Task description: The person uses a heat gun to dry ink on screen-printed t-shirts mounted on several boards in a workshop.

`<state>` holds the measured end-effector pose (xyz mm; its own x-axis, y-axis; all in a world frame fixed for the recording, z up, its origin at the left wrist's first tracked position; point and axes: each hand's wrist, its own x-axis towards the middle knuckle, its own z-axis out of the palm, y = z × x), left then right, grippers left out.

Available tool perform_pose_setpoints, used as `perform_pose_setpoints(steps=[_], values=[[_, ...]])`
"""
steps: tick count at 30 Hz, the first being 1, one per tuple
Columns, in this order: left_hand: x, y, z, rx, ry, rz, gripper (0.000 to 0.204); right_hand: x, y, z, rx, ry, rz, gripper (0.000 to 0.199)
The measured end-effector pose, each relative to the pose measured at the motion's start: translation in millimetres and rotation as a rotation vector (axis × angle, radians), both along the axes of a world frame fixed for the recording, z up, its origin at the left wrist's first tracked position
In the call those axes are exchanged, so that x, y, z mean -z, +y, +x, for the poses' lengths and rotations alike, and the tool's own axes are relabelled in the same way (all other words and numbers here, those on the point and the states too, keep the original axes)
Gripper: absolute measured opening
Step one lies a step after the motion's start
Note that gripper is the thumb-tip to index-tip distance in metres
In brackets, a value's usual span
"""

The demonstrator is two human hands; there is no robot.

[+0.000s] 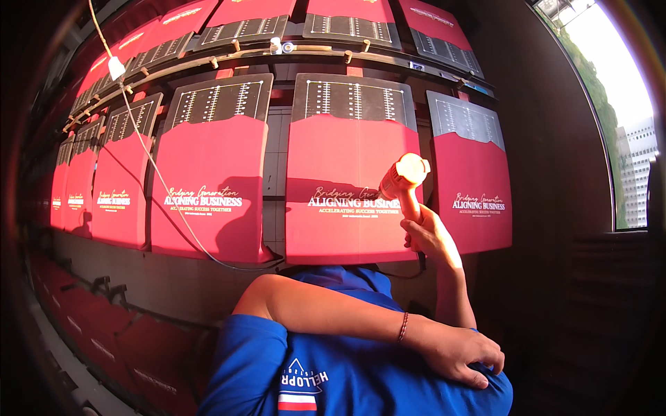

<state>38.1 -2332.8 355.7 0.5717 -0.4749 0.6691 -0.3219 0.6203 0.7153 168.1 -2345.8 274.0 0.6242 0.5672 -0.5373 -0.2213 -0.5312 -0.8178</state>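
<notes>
My right hand (431,237) is wrapped around the handle of an orange hair dryer (406,175), lit brightly by the sun. The dryer is raised over a red printed T-shirt panel (347,156) stretched on a dark board, and hides part of its white and gold lettering. A cord hangs below my right hand. My left arm lies across my blue shirt, with a thin beaded bracelet (404,326) at the wrist. My left hand (461,355) rests on my right upper arm, its thumb apart from the loosely bent fingers, holding nothing visible.
Similar red panels (208,152) on dark boards with white ruled marks stand in rows left, right and behind. A wooden rail (305,50) runs between the rows. A cable with a white connector (116,67) hangs at left. A window (610,104) is at right.
</notes>
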Motion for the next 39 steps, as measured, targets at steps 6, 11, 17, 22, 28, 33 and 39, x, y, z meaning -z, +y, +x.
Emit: perform_pose_setpoints(steps=[6, 11, 17, 22, 28, 33, 39], values=[[5, 11, 4, 0.221, 0.072, 0.192, 0.032, 5, 6, -6, -0.01, -0.014, 0.005, 0.021], [11, 6, -7, 0.119, 0.069, 0.075, 0.03, 7, 10, -2, -0.039, 0.046, 0.031, 0.019], [-21, 16, -14, -0.201, -0.186, 0.244, 0.03, 9, 19, -3, -0.091, 0.061, -0.001, 0.019], [-43, -23, -7, -0.349, -0.521, -0.076, 0.016, 12, 29, -9, -0.076, -0.028, 0.023, 0.016], [-49, -62, -14, -0.199, -0.541, -0.209, 0.016, 5, 34, -4, -0.232, 0.119, -0.025, 0.017], [-47, 11, -33, -0.208, -0.341, -0.127, 0.015, 5, 43, -12, -0.235, 0.056, -0.051, 0.019], [56, 190, -30, -1.221, 0.144, 0.266, 0.01, 9, 47, -25, -0.197, -0.043, -0.006, 0.02]])
